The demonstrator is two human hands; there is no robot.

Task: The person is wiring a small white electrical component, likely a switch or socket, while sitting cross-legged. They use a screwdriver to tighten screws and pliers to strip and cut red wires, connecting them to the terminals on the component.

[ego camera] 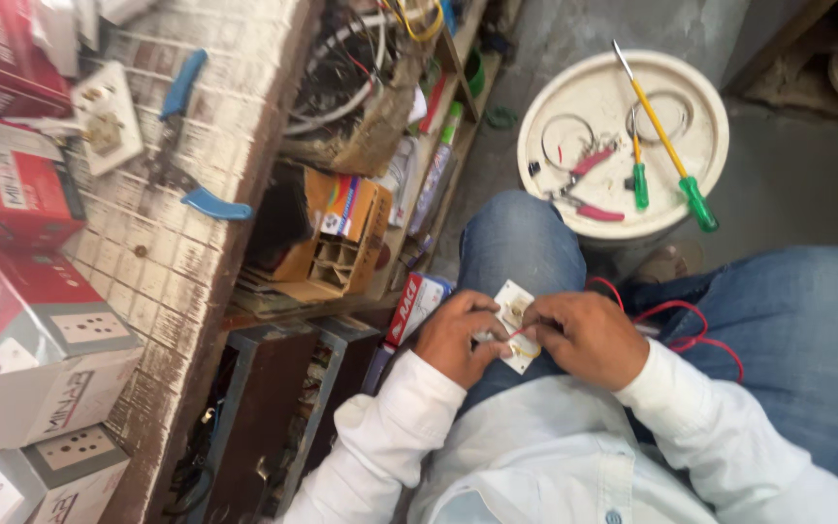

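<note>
White shirt sleeves fill the bottom of the frame, both forearms angled inward and meeting over the lap.

Left hand (453,337): fingers curled, clamped on the left edge of a small white switch plate (515,309), thumb side up. Right hand (582,339): knuckles up, fingertips pinched together on a thin wire end at the plate's middle; what exactly sits between the fingertips is too small to tell. Both hands touch the plate and nearly touch each other.

Plate rests tilted on the left thigh, blue jeans under it, rear face up with small brass-coloured fittings showing. Mostly hidden by the fingers; only the upper corner and a lower edge are clear. Red wire (683,322) loops out from under the right hand and trails across the right thigh.

Room: tight on the left. A wooden shelf (434,184) crowded with boxes and tubes runs just beside the left knee, and a tiled workbench (162,262) stands beyond it, carrying blue-handled pliers (191,146) and red-and-white cartons. Ahead of the knees, near, stands an upturned white bucket (589,107) with two green-handled screwdrivers (676,155) and red-handled pliers (589,184) on top. Grey floor opens to the right of the bucket.
</note>
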